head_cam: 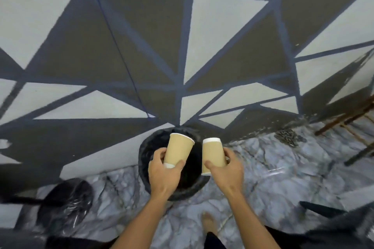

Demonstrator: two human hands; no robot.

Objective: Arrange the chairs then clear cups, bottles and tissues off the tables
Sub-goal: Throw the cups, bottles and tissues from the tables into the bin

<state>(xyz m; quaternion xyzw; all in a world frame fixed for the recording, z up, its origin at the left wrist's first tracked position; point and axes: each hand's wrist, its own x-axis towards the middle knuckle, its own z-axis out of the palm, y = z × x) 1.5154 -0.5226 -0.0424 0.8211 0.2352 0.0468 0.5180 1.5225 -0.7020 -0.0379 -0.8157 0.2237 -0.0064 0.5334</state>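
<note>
My left hand (pixel 163 172) grips a tan paper cup (pixel 178 148) with a white rim, tilted with its mouth pointing away from me. My right hand (pixel 227 170) grips a second tan paper cup (pixel 212 154), also tilted with its white rim away. Both cups hang above a round bin lined with a black bag (pixel 147 151) that stands on the floor directly below my hands. The bin's inside looks dark, and I cannot tell what it holds.
A second black-bagged bin (pixel 66 202) stands at the lower left. Wooden chair legs (pixel 344 121) reach in from the right edge, with a chain (pixel 287 137) lying near them. The floor is marble close by, patterned carpet (pixel 121 46) beyond. My bare foot (pixel 209 222) shows below.
</note>
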